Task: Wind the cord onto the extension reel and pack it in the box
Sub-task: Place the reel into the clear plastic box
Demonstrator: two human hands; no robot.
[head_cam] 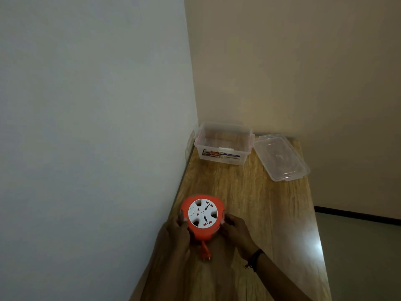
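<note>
Now both hands, left and right, grasp the reel at lower centre on the worktop; plug below; box upper centre.

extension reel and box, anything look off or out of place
Nothing looks damaged or spilled. The orange extension reel is gripped by the left hand and right hand, with only its plug sticking out toward the person. The clear box stands open by the wall; its lid lies beside it, askew.
</note>
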